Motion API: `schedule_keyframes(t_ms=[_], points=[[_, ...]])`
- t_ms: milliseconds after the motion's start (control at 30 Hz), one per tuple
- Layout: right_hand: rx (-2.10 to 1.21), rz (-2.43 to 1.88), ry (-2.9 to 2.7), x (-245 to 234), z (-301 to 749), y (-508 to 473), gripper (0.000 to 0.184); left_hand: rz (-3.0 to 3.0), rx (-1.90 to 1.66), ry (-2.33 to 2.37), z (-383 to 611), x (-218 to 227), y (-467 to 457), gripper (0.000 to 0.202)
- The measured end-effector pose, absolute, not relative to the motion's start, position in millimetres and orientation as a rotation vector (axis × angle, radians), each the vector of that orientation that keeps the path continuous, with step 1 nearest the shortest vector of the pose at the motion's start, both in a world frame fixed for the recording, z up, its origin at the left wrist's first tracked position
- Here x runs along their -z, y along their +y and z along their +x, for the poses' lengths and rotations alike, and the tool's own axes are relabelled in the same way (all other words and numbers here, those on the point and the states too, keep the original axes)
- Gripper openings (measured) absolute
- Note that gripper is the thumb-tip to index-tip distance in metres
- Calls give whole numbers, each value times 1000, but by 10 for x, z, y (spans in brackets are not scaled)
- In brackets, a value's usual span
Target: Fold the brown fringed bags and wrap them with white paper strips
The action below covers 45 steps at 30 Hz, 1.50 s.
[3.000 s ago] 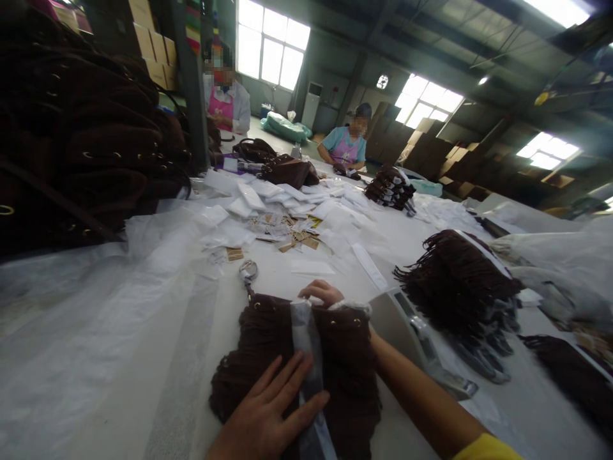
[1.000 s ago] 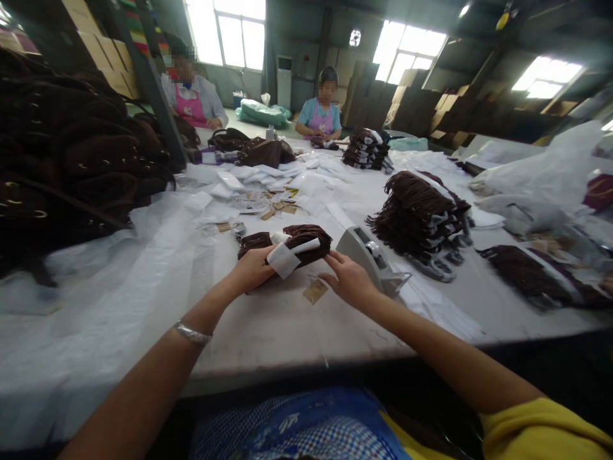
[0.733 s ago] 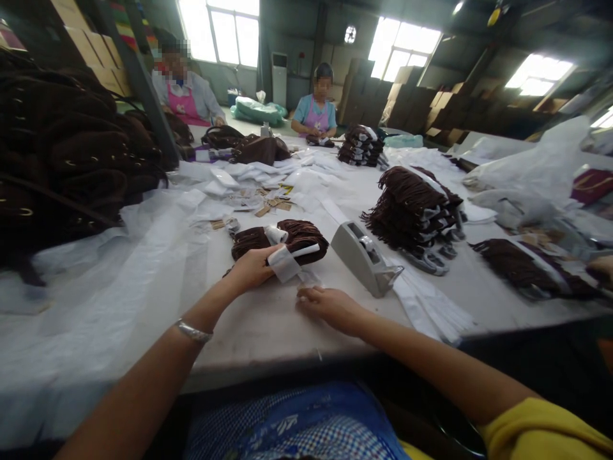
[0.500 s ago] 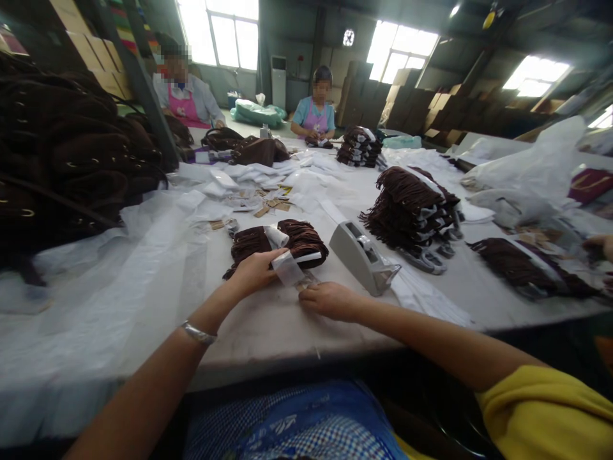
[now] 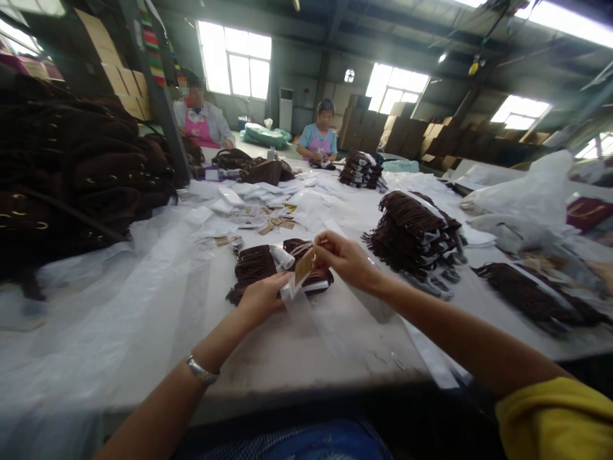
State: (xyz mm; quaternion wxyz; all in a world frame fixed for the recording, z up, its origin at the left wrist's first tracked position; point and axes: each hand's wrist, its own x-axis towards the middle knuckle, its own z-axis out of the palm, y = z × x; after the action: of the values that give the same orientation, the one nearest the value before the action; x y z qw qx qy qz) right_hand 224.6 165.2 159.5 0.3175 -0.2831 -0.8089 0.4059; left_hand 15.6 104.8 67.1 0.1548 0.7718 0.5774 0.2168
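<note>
Head view, centre of the frame: left hand [image 5: 261, 297] is closing thumb and fingers on the end of a white paper band [image 5: 287, 289], which is wrapping a brown fringed bundle [image 5: 268, 268] lying on the white table [image 5: 297, 345]. Right hand [image 5: 345, 259] is pinching a small tan tag [image 5: 304, 266] between thumb and fingertips, just above the band; other fingers are curling in. Silver bracelet [image 5: 201, 370] is sitting on the left wrist. Right of centre: stack of brown fringed pieces [image 5: 412, 233]. Left edge: pile of dark brown bags [image 5: 71, 172]. Middle distance: loose white slips and tan tags [image 5: 268, 217]. Upper centre: two seated co-workers [image 5: 320, 137] are working at the table's far end.
</note>
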Motion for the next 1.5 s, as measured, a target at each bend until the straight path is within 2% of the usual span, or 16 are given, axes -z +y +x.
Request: schedule_keyframes(t_ms=[100,200,267,367,533,667,733,933,1033,1100,1267,1500], points=[[-854,-902,-2068,-1880,1969,2238,11,2265,-604,1708,202,-618,1013,59],[-467,-998,-2022,-2039,1787,2658,47,2332,-585,1743,223,-567,988,60],[-316,-987,-2055,-2016,1768,2702,61,2370,-576,1754,234,-538,975,59],[-199,-864,-2284,-1768,1896,2422,45,2415,-564,1768,255,-494,954,61],[-332,-837,-2435,-1104,2337,1701,23,2505,-609,1769,273,-398,922,65],[-245,-787,-2589,-640,2579,1443,49,2569,-570,1780,265,-365,865,65],[-175,-753,-2612,-493,2626,1410,52,2589,-495,1792,268,-368,786,69],[-155,-705,-2518,-450,2759,1181,50,2556,-458,1878,313,-372,474,70],[-180,-812,-2370,-443,2878,894,42,2532,-474,1901,329,-368,429,73],[-242,-953,-2333,-392,2925,699,37,2514,-487,1914,337,-367,438,77],[-394,-1308,-2308,-241,2854,478,43,2484,-524,1925,341,-357,463,79],[-766,-1329,-2376,-390,2732,385,27,2460,-630,1891,313,-334,434,80]])
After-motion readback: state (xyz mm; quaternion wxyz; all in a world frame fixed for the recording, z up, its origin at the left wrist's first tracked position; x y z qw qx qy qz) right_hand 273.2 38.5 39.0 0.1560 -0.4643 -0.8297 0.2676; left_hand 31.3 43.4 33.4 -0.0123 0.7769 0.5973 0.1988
